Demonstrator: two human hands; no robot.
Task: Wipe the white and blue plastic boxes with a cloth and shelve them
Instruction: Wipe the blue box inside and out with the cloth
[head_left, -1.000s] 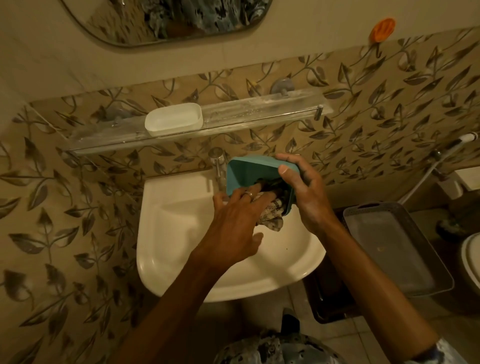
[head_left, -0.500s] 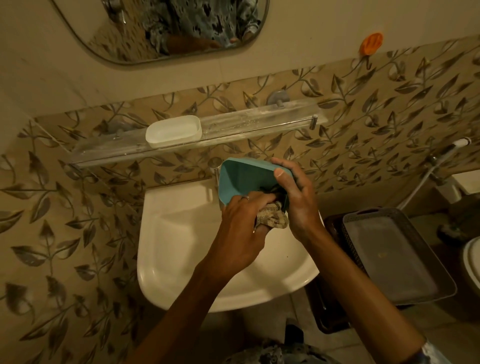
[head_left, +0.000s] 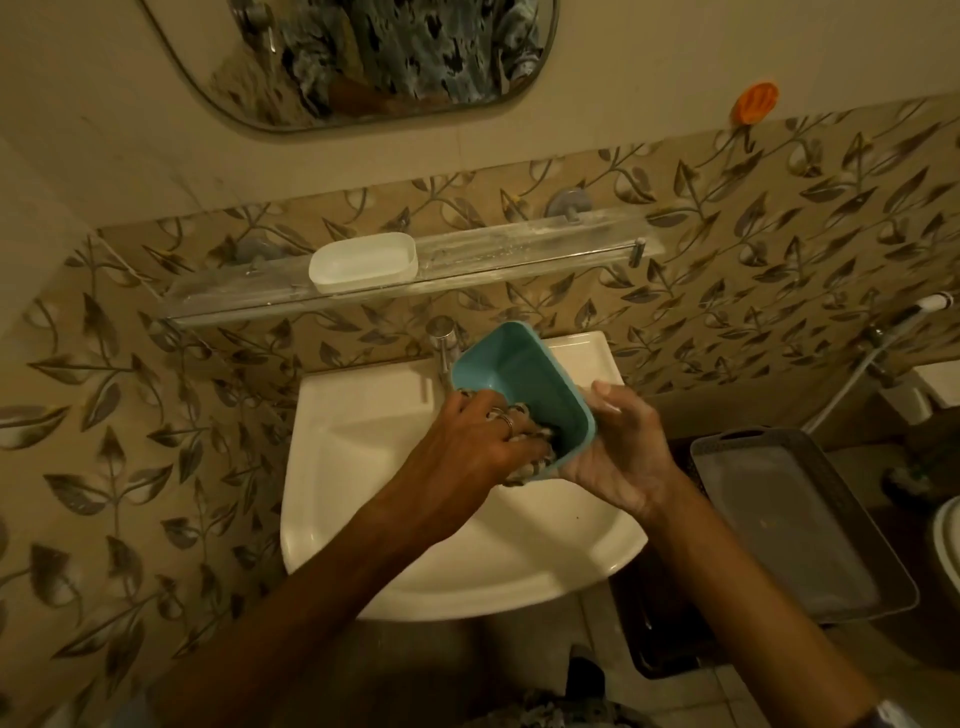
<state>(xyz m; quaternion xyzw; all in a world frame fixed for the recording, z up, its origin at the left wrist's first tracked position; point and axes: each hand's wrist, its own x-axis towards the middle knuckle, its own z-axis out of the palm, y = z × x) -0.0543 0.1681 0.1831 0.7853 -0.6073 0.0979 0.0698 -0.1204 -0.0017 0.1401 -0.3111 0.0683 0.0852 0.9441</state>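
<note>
The blue plastic box (head_left: 524, 371) is held over the white sink (head_left: 363, 467), its open side turned up toward me. My right hand (head_left: 618, 452) cups it from beneath on the right. My left hand (head_left: 467, 441) presses a patterned cloth (head_left: 527, 467) into the box's near corner; most of the cloth is hidden under the fingers. The white plastic box (head_left: 363, 261) stands on the clear wall shelf (head_left: 545, 244), left of its middle.
A chrome tap (head_left: 441, 343) rises just left of the blue box. A grey tray (head_left: 795, 525) rests on a dark crate to the right of the sink. A mirror (head_left: 363, 57) hangs above the shelf. A spray hose (head_left: 883, 343) hangs on the right wall.
The blue box has tipped so its opening faces up more, and my right hand has shifted from its rim to under it. My left hand keeps rubbing the cloth inside.
</note>
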